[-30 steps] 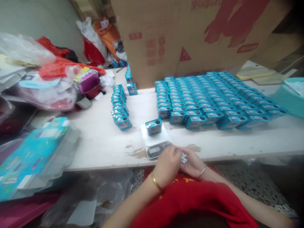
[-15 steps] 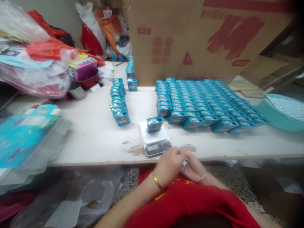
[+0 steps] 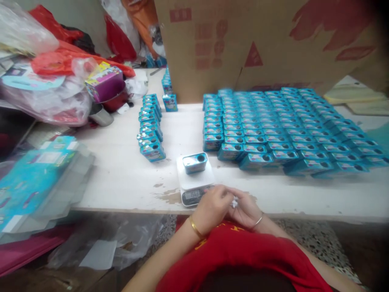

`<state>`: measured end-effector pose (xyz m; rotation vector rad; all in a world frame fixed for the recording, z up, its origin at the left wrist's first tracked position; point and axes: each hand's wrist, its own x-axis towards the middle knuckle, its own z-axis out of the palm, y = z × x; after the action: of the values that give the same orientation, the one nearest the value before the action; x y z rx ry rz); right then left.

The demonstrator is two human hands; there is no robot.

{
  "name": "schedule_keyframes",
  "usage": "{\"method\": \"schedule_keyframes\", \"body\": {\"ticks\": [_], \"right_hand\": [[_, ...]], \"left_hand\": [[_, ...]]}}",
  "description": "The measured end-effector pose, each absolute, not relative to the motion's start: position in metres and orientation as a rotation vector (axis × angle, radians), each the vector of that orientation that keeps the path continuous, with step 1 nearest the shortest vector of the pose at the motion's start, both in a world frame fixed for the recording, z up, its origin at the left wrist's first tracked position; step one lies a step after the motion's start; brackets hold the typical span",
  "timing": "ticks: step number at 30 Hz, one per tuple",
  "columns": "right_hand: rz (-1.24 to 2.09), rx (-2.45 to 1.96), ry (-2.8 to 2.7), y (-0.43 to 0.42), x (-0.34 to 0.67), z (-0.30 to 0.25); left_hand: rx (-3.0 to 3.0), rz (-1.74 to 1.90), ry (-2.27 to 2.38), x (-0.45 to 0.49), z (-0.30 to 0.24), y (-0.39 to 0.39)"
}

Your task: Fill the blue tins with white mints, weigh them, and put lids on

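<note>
My left hand [image 3: 212, 207], with a gold bracelet, bends its fingers together over my right palm; whatever its fingertips pinch is hidden. Palm up and cupped, my right hand [image 3: 248, 211] holds small white pieces [image 3: 234, 202]. Just left of the hands is a white digital kitchen scale [image 3: 194, 184] near the table's front edge. Its dark display panel [image 3: 192, 196] lies partly behind my left fingers. One small blue box [image 3: 195, 163] with a dark round mark on its top stands on the scale's platform.
Many similar blue boxes [image 3: 264, 125] stand in rows on the right; a shorter row [image 3: 152, 129] stands left of the scale. Flattened blue cartons [image 3: 39, 174] are stacked at the left. A large cardboard box [image 3: 227, 48] rises behind. Plastic bags [image 3: 51, 93] crowd the back left.
The camera view has tilted down and turned slightly, so the rows at right look larger. Both hands stay together over the white pieces, and the box remains on the scale.
</note>
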<state>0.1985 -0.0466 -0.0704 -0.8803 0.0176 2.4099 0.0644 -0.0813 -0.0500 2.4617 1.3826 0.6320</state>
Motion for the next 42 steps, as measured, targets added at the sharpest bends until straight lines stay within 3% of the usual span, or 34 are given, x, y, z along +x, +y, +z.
{"method": "schedule_keyframes", "body": {"ticks": [3, 6, 8, 18, 23, 28, 34, 42], "right_hand": [[2.439, -0.851, 0.056, -0.038, 0.198, -0.067], [2.445, -0.872, 0.091, -0.030, 0.192, -0.061], [2.469, -0.888, 0.107, -0.025, 0.186, -0.058], [2.564, -0.832, 0.134, -0.009, 0.163, -0.061], [2.601, -0.774, 0.110, -0.006, 0.158, -0.060], [2.543, -0.677, 0.164, -0.006, 0.153, -0.057], [2.511, -0.765, 0.118, -0.003, 0.162, -0.057], [2.459, -0.873, 0.090, -0.005, 0.171, -0.062]], "left_hand": [[2.395, 0.923, 1.343, 0.049, -0.043, -0.079], [2.139, 1.320, 1.711, 0.017, -0.033, -0.073], [2.001, 1.387, 1.947, -0.006, -0.026, -0.064], [2.259, 0.590, 1.642, -0.050, 0.005, -0.016], [2.193, 0.813, 1.629, -0.033, 0.013, -0.021], [2.275, 0.762, 1.425, -0.005, 0.015, -0.029], [2.110, 1.125, 1.835, -0.035, 0.016, -0.035], [2.142, 0.722, 1.846, -0.055, -0.002, -0.030]]}}
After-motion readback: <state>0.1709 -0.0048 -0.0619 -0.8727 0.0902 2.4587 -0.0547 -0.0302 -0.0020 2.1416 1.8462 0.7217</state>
